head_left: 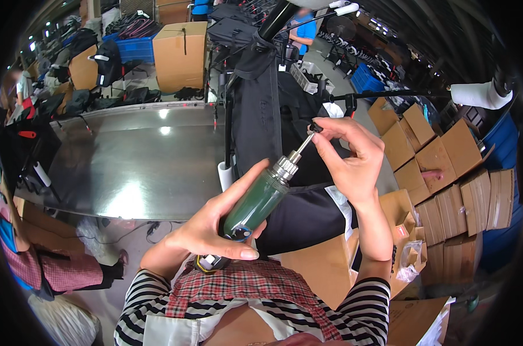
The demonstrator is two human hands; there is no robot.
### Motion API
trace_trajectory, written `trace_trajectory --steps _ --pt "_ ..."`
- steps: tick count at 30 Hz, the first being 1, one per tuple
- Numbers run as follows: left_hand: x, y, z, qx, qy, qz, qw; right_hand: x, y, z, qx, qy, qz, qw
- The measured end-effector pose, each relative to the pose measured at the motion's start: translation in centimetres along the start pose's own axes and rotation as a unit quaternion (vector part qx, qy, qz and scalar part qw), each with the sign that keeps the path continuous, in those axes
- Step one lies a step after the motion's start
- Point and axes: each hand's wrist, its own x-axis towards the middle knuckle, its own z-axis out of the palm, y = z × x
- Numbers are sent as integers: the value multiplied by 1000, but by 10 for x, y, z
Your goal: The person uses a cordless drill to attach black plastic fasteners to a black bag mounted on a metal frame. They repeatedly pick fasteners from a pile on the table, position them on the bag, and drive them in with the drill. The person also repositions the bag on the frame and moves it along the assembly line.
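Observation:
My left hand (221,222) is closed round a green electric screwdriver (255,202) with a silver collar. The tool tilts up and to the right, and its bit (301,147) reaches the fingertips of my right hand (350,153). Those fingers pinch a small black part (314,127) at the tip of the bit; its exact kind is too small to make out. Behind both hands stands a black fabric piece on a black tube frame (255,109), with dark cloth (307,219) hanging below the tool.
A shiny metal table (129,173) stretches to the left. Open cardboard boxes (428,150) and flattened cartons (446,213) stand at the right. White foam (480,96) wraps a frame tube. A person in blue (304,34) stands farther back; another person's checked garment (71,268) shows at the left.

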Motion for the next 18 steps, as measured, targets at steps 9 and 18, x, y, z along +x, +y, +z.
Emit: trace_trajectory --steps 9,18 --pt "-8 -3 -22 -159 -117 8 980 2 -26 15 -66 37 -155 985" --pt "-9 38 -37 -129 78 193 969 -35 -75 87 58 -286 57 955"
